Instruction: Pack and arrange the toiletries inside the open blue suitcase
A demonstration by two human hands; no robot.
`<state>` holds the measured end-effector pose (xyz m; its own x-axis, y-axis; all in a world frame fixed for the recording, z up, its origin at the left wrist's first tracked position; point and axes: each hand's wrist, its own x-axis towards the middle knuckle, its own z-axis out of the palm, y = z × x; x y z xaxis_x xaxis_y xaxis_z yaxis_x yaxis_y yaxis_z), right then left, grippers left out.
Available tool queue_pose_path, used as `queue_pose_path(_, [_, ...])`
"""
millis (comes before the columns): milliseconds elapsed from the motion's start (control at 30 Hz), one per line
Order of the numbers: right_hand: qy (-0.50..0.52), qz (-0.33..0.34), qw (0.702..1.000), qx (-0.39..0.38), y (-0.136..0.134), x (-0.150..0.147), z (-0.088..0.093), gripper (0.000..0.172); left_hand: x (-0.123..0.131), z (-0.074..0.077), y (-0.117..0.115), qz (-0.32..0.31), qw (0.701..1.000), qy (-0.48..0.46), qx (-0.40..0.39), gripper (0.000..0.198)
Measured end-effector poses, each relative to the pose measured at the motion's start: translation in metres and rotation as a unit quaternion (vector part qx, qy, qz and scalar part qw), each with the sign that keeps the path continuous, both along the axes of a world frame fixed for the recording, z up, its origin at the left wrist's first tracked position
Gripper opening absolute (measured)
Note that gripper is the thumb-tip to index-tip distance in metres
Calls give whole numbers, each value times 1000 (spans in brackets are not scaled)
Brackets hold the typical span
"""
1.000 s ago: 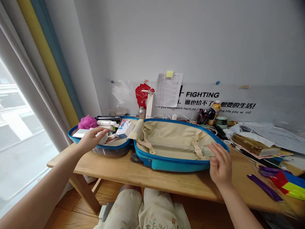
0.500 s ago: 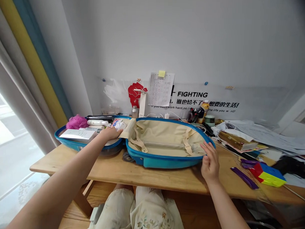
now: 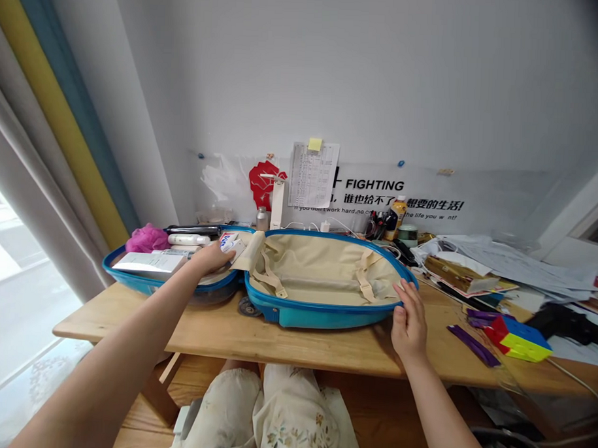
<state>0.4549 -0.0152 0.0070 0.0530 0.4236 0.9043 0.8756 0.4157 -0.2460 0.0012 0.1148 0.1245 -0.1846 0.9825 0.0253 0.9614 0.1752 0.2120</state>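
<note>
An open blue suitcase lies across the desk. Its right half (image 3: 320,315) has a cream lining with buckled straps and nothing packed in it. Toiletries fill the left half (image 3: 154,285): a pink bath puff (image 3: 147,238), a white box (image 3: 148,262), a white bottle (image 3: 189,239) and a dark, long item (image 3: 193,230). My left hand (image 3: 212,258) is closed on a small white box (image 3: 233,245) with red and blue print, beside the hinge; some fingers are hidden. My right hand (image 3: 409,317) rests with fingers stretched against the right half's outer rim.
Papers (image 3: 484,256), a brown pouch (image 3: 466,275), purple strips (image 3: 472,345) and a coloured puzzle cube (image 3: 518,339) lie on the desk's right. At the back stand a white lamp (image 3: 277,207), a small bottle (image 3: 262,218) and an orange-labelled bottle (image 3: 396,217).
The view has shifted slightly. My left hand has drawn a little to the left at the small white box. My right hand stays at the suitcase rim.
</note>
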Motion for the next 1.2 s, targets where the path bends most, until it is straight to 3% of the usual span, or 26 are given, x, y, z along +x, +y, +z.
queue_pose_path(167, [6, 6, 1000, 9, 0, -1, 0, 42, 6, 17, -14, 39, 998, -2, 39, 68])
queue_pose_path(300, [17, 7, 1000, 8, 0, -2, 0, 40, 13, 43, -25, 31, 993, -11, 112, 66])
queue_pose_path(400, [34, 10, 999, -1, 0, -3, 1, 41, 34, 65, -36, -61, 986, -58, 143, 68])
queue_pose_path(533, [50, 13, 999, -12, 0, -3, 1, 43, 95, 78, -51, -267, 956, -105, 62, 67])
queue_pose_path(667, [45, 17, 999, -12, 0, -1, 0, 42, 172, 62, -58, -398, 915, -23, -59, 65])
queue_pose_path(833, [42, 16, 999, -5, 1, -1, 0, 42, 237, 35, -54, -433, 892, 26, -128, 78])
queue_pose_path(967, [35, 18, 999, 8, 1, -1, 0, 40, 256, 25, -51, -432, 888, 50, -150, 74])
queue_pose_path(1200, [29, 17, 999, 15, 1, -1, 1, 42, 261, 12, -50, -439, 875, 87, -182, 59])
